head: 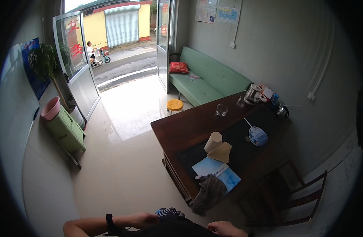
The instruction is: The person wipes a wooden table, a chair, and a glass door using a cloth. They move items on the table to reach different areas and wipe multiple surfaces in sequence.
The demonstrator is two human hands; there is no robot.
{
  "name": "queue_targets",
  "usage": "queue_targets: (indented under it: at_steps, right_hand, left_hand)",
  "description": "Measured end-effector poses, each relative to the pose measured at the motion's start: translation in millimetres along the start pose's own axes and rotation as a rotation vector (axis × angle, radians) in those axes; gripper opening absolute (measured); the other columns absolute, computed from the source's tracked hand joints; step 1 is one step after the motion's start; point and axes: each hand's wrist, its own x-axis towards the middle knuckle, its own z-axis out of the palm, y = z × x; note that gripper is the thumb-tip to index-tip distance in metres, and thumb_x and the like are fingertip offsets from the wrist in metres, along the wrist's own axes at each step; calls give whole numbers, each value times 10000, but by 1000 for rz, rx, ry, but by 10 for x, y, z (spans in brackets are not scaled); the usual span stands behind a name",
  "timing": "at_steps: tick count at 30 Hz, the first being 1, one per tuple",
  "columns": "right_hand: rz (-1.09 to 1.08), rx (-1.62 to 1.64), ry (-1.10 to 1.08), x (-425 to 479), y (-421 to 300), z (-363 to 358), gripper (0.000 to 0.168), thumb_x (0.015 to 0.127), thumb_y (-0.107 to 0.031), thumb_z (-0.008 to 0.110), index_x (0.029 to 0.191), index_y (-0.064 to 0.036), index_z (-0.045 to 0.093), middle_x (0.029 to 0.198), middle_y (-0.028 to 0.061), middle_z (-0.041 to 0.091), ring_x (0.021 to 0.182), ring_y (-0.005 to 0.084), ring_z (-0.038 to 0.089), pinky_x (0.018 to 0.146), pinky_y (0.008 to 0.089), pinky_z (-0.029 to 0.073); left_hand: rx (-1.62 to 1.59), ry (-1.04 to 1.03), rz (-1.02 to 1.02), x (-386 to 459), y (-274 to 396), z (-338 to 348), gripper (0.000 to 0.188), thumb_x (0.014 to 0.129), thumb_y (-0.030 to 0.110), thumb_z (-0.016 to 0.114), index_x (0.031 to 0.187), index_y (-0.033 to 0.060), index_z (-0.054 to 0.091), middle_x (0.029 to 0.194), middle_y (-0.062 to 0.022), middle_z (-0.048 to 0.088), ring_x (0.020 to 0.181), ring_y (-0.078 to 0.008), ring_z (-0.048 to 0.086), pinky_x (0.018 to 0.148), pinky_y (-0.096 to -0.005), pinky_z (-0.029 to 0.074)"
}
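At the bottom edge, my left hand [146, 219] is bent in front of my dark clothing, with a black band on the wrist. A black-and-white striped item [169, 211] with some blue shows just beyond it; whether the hand touches it is unclear. My right hand [224, 228] hangs low beside my body, its fingers curled and partly hidden. Nearest to it, a grey-brown cloth [209, 192] droops over the corner of a dark wooden table [181, 122]. Partly under the cloth lies a blue-and-white booklet [209, 164]. A paper roll [213, 142] with a loose sheet stands behind it.
On the table are a hand fan [258, 137], a glass cup [222, 110] and an electric kettle [252, 94]. A wooden chair [306, 201] is at right. Ahead are a yellow stool [175, 105], a green sofa [211, 78] and an open door [80, 89]. Left, a pink basin [51, 108] tops green stools [64, 130].
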Motion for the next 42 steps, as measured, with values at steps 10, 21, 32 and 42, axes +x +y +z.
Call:
queue_targets:
  at_steps: [10, 21, 32, 42]
  right_hand:
    - [-162, -50, -35, 143, 157, -63, 150, 879, -173, 582, 951, -49, 625, 936, 179, 627, 893, 381, 602, 775, 452, 493]
    - [-13, 35, 11, 28, 231, 81, 244, 859, -252, 594, 1019, -89, 680, 1000, 171, 670, 920, 370, 635, 778, 434, 512]
    - [141, -17, -231, -99, 576, 291, 339, 913, -318, 582, 1216, -172, 625, 1141, 63, 673, 1028, 285, 637, 858, 416, 504]
    - [152, 38, -181, -211, 613, 403, 335, 943, -347, 528, 1216, -181, 629, 1150, 71, 671, 1044, 282, 634, 880, 409, 505]
  left_hand:
    - [0, -200, -171, -724, 281, 36, 244, 907, 202, 559, 1078, 36, 608, 970, -171, 666, 892, -286, 647, 807, -402, 501]
    - [-17, -209, -171, -654, 261, 104, 246, 899, 209, 555, 1062, 33, 609, 975, -180, 665, 906, -306, 646, 808, -413, 501]
    - [16, -236, -149, -505, 252, 139, 249, 891, 216, 551, 1045, 30, 610, 980, -188, 664, 920, -326, 644, 809, -425, 500]
    - [58, -218, -159, -404, 229, 127, 252, 883, 222, 547, 1030, 27, 611, 985, -196, 663, 933, -345, 643, 809, -435, 500]
